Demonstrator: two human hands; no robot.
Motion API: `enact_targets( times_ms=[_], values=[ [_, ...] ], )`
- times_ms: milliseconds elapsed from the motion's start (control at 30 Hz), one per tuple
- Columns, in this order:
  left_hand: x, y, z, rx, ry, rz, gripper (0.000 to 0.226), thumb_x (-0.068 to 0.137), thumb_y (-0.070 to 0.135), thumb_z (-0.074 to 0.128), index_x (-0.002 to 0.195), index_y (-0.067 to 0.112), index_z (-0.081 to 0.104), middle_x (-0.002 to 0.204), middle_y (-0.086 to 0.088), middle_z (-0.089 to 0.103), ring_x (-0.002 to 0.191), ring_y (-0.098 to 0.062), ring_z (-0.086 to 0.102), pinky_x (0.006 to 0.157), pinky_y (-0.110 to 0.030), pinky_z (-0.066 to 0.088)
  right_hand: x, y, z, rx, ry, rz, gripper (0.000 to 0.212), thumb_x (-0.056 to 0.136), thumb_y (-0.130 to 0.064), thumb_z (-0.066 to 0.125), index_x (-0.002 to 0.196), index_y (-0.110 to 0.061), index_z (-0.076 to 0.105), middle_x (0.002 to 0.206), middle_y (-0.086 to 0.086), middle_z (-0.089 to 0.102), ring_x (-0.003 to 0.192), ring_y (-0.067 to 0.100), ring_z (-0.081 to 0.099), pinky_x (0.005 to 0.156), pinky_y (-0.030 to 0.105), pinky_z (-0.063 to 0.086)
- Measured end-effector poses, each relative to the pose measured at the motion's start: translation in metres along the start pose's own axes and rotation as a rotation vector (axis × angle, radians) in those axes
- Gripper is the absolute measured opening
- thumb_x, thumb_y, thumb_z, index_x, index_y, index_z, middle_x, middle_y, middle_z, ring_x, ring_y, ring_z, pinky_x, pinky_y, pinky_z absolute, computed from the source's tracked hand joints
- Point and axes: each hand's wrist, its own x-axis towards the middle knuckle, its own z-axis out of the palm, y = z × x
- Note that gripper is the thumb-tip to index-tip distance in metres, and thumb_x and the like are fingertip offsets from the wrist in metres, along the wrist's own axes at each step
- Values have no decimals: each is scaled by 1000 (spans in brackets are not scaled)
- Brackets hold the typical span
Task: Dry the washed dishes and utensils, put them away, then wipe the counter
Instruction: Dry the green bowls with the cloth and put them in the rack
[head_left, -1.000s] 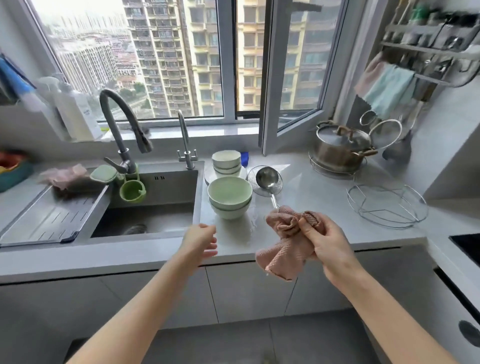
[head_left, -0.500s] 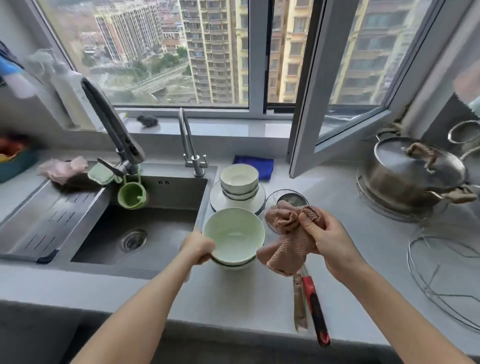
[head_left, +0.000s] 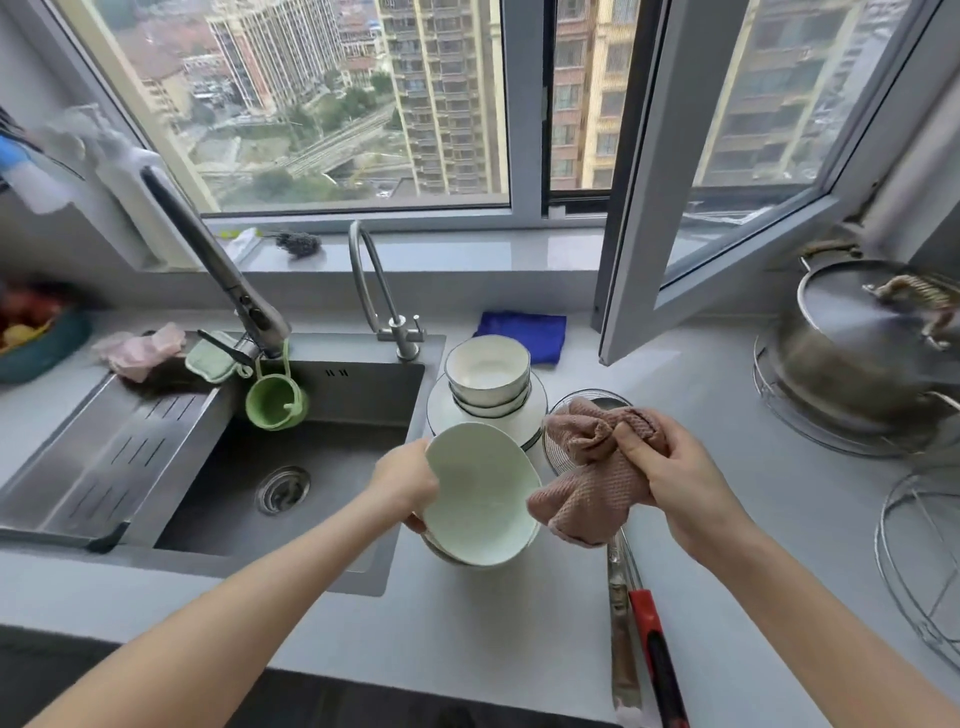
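My left hand (head_left: 405, 480) grips the left rim of a pale green bowl (head_left: 478, 493) and tilts it up off a second green bowl (head_left: 457, 555) under it, on the counter (head_left: 519, 623) just right of the sink. My right hand (head_left: 670, 478) holds a bunched pink cloth (head_left: 587, 478) whose lower end touches the bowl's right rim. Behind stand two small white bowls (head_left: 487, 376) stacked on a white plate (head_left: 535, 415). A mesh strainer (head_left: 561, 457) and a ladle lie under the cloth, their handles (head_left: 644, 639) reaching toward me.
The steel sink (head_left: 291, 467) with tall tap (head_left: 223, 275) and a hanging green cup (head_left: 275, 402) is at left. A blue cloth (head_left: 524, 332) lies by the open window frame (head_left: 654, 208). A lidded steel pot (head_left: 857, 343) and wire racks (head_left: 919, 561) stand at right.
My left hand reached the green bowls, took the top one by its rim and tilted it up. The pink cloth in my right hand came against the bowl. The view moved closer.
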Motion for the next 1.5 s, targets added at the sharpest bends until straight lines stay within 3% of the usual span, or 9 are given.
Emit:
enact_targets(
  times_ms=[233, 467, 800, 900, 1033, 1167, 1267, 1367, 1500],
  values=[
    [-20, 25, -2, 576, 83, 217, 40, 80, -9, 34, 115, 12, 35, 73, -5, 39, 75, -31, 46, 52, -30, 33, -5, -2, 6, 18, 26, -52, 12, 94, -12, 55, 94, -16, 66, 88, -1, 72, 84, 14, 66, 84, 39, 52],
    [-32, 17, -1, 877, 213, 526, 82, 86, -10, 40, 151, 23, 2, 147, -22, 23, 122, -30, 42, 82, -36, 46, -19, -3, 13, 11, 62, -179, 18, 93, -9, 56, 91, -20, 69, 93, 4, 71, 90, 19, 66, 87, 41, 51],
    [-22, 11, -49, -250, 9, 233, 49, 75, -6, 26, 108, 17, 52, 102, -11, 59, 61, -40, 67, 36, -30, 49, -50, 1, 61, -391, 98, -543, 19, 92, -25, 62, 110, -31, 62, 100, -11, 69, 85, 8, 67, 78, 19, 50],
    [-30, 13, -52, -251, 0, 262, 42, 75, -5, 32, 106, 14, 54, 96, -14, 61, 61, -38, 67, 35, -30, 49, -30, 18, 103, -695, -63, -570, 39, 91, -43, 48, 128, -32, 51, 126, -2, 61, 112, 12, 57, 96, 23, 42],
    [-33, 11, -59, -171, -31, 264, 41, 74, -2, 30, 102, 10, 58, 90, -17, 64, 58, -39, 66, 41, -36, 53, -12, 32, 144, -1082, -518, -194, 47, 99, -48, 27, 144, -34, 26, 156, 0, 27, 144, 23, 21, 114, 44, 21],
    [-27, -11, -73, -112, -228, 154, 45, 75, -8, 28, 107, 0, 58, 88, -22, 65, 59, -41, 65, 37, -32, 49, -16, 21, 128, -1247, -1010, 68, 29, 86, -52, 33, 100, -34, 49, 104, 0, 64, 99, 34, 58, 96, 52, 44],
    [-32, -21, -76, -133, -316, 109, 50, 76, -10, 23, 107, 11, 56, 86, -13, 64, 66, -43, 66, 43, -33, 51, 6, 18, 113, -1813, -969, -640, 15, 82, -27, 51, 83, -25, 67, 81, -2, 68, 91, 28, 59, 105, 41, 30],
    [-35, -24, -76, -231, -349, 102, 46, 79, -13, 27, 101, 15, 55, 80, -10, 63, 57, -32, 65, 41, -31, 53, 28, 14, 115, -1828, -719, -1124, 22, 74, -8, 57, 69, -24, 72, 73, -7, 68, 89, 20, 65, 115, 55, 12],
    [-30, -37, -81, -404, -318, 80, 43, 80, -16, 29, 93, 16, 56, 78, -10, 59, 51, -24, 61, 35, -26, 48, 20, -18, 116, -1315, -240, -1121, 21, 84, -14, 56, 78, -27, 72, 83, -9, 71, 83, 21, 68, 83, 37, 52]
  ],
)
